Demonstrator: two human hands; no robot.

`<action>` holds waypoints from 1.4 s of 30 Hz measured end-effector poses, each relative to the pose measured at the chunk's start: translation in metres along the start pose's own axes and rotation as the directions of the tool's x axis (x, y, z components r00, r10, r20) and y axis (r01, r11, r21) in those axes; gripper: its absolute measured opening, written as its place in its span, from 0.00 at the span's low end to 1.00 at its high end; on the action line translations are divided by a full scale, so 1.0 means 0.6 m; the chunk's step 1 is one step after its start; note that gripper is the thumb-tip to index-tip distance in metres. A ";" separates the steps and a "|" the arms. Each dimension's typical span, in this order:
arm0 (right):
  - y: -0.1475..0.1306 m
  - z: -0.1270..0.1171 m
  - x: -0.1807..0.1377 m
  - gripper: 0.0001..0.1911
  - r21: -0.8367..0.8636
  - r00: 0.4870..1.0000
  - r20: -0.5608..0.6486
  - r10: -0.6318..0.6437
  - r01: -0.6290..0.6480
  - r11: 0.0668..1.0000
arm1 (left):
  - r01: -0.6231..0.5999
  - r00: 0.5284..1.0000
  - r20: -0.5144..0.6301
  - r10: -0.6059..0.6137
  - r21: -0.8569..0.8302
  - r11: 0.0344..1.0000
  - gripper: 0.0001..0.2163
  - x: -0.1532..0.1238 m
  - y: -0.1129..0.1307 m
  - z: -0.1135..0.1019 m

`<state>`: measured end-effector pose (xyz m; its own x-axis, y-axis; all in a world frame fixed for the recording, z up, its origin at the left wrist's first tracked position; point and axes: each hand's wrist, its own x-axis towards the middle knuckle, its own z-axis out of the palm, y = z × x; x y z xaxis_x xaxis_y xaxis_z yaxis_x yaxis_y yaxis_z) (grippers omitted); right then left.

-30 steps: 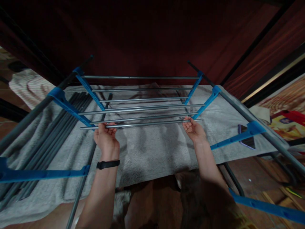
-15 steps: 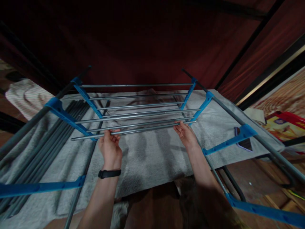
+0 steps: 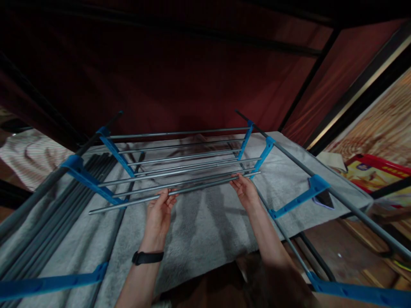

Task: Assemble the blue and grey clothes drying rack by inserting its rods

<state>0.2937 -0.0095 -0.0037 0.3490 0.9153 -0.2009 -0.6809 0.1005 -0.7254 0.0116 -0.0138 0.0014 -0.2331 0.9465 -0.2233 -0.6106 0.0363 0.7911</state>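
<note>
Loose grey rod [image 3: 202, 186] at near side of rack [image 3: 263, 154]. Long axis L–R, approx. parallel w/ rack's rungs [image 3: 125, 180] but slanted: L end nearer viewer, poking out past rack's L side; R end about level w/ rack's R side. L hand [image 3: 160, 212] & R hand [image 3: 245, 192]: fingers curled nearly closed, rod pinched betw. thumb & fingertips, crossing them sideways. Long stub beyond L hand, short beyond R.
</note>
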 end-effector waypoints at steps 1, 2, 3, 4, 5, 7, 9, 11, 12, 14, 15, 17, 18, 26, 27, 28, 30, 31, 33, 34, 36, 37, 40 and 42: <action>-0.002 0.001 -0.002 0.06 0.006 1.000 0.009 -0.010 0.010 1.000 | 0.008 1.000 0.015 -0.008 -0.006 1.000 0.12 -0.001 0.001 0.000; -0.004 0.001 -0.004 0.07 0.012 1.000 0.019 -0.024 0.023 1.000 | 0.014 0.999 0.031 -0.013 -0.009 1.000 0.13 -0.001 0.003 0.000; -0.006 0.003 -0.006 0.08 0.014 0.999 0.028 -0.041 0.041 0.999 | 0.016 0.999 0.046 -0.016 -0.007 1.000 0.13 -0.002 0.004 0.000; -0.008 0.004 -0.009 0.08 0.013 0.998 0.033 -0.061 0.060 0.998 | 0.018 0.998 0.060 -0.018 0.000 1.000 0.14 -0.002 0.006 0.000; -0.011 0.006 -0.011 0.09 0.007 0.996 0.038 -0.080 0.080 0.997 | 0.019 0.997 0.073 -0.019 0.008 1.000 0.14 -0.002 0.008 0.001; -0.017 0.012 -0.014 0.09 -0.008 0.993 0.043 -0.108 0.109 0.994 | 0.007 0.995 0.102 -0.009 0.019 1.000 0.15 -0.002 0.011 0.002; -0.023 0.020 -0.016 0.09 -0.012 0.992 0.042 -0.121 0.121 0.993 | -0.019 0.990 0.138 0.014 0.036 0.999 0.14 -0.001 0.015 0.003; -0.030 0.030 -0.015 0.10 -0.002 0.991 0.033 -0.128 0.128 0.992 | -0.049 0.984 0.172 0.038 0.059 0.997 0.14 0.001 0.019 0.004; -0.034 0.036 -0.013 0.11 0.003 0.991 0.031 -0.132 0.132 0.991 | -0.062 0.981 0.186 0.048 0.068 0.996 0.13 0.002 0.020 0.004; -0.042 0.049 -0.009 0.11 0.002 0.990 0.039 -0.137 0.137 0.991 | -0.086 0.977 0.204 0.070 0.074 0.994 0.14 0.004 0.022 0.005; -0.047 0.057 -0.006 0.11 -0.004 0.990 0.049 -0.136 0.136 0.991 | -0.096 0.975 0.209 0.079 0.073 0.993 0.14 0.005 0.022 0.005; -0.059 0.072 0.000 0.11 -0.018 0.989 0.067 -0.132 0.133 0.991 | -0.111 0.973 0.212 0.095 0.069 0.991 0.14 0.006 0.020 0.009; -0.064 0.079 0.004 0.10 -0.024 0.989 0.077 -0.130 0.132 0.991 | -0.116 0.973 0.210 0.100 0.066 0.991 0.14 0.007 0.018 0.011; -0.076 0.101 0.015 0.06 -0.030 0.981 0.131 -0.140 0.146 0.989 | -0.138 0.960 0.254 0.118 0.064 0.988 0.13 0.012 -0.005 0.025; -0.075 0.100 0.016 0.06 -0.028 0.981 0.135 -0.140 0.145 0.989 | -0.142 0.960 0.253 0.121 0.067 0.988 0.12 0.013 -0.006 0.025; -0.074 0.099 0.018 0.06 -0.029 0.981 0.140 -0.136 0.141 0.990 | -0.146 0.961 0.248 0.125 0.071 0.987 0.12 0.013 -0.006 0.024; -0.073 0.096 0.022 0.07 -0.038 0.980 0.152 -0.125 0.132 0.991 | -0.153 0.962 0.241 0.129 0.080 0.985 0.12 0.013 -0.005 0.024; -0.073 0.094 0.025 0.07 -0.044 0.980 0.157 -0.121 0.129 0.991 | -0.155 0.962 0.238 0.132 0.082 0.984 0.12 0.013 -0.004 0.025; -0.073 0.092 0.027 0.07 -0.053 0.980 0.158 -0.119 0.129 0.990 | -0.156 0.963 0.236 0.132 0.083 0.984 0.13 0.011 -0.002 0.027; -0.074 0.091 0.028 0.07 -0.056 0.980 0.156 -0.121 0.131 0.990 | -0.157 0.963 0.235 0.134 0.079 0.985 0.13 0.010 -0.001 0.028; -0.075 0.091 0.027 0.08 -0.060 0.980 0.152 -0.128 0.139 0.988 | -0.158 0.961 0.240 0.137 0.073 0.985 0.14 0.009 -0.001 0.030; -0.075 0.092 0.026 0.08 -0.062 0.980 0.151 -0.133 0.144 0.988 | -0.159 0.960 0.245 0.138 0.071 0.985 0.14 0.009 0.000 0.030; -0.077 0.093 0.023 0.11 -0.073 0.978 0.154 -0.142 0.155 0.985 | -0.164 0.954 0.262 0.143 0.062 0.984 0.14 0.010 0.000 0.030; -0.078 0.093 0.023 0.12 -0.079 0.976 0.163 -0.147 0.161 0.984 | -0.168 0.951 0.272 0.148 0.051 0.984 0.14 0.012 0.000 0.029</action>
<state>0.2942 0.0202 0.0640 0.3352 0.9420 0.0179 -0.5626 0.2153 -0.7982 0.0231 -0.0015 0.0101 -0.1064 0.9925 0.0597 -0.5230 -0.1069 0.8456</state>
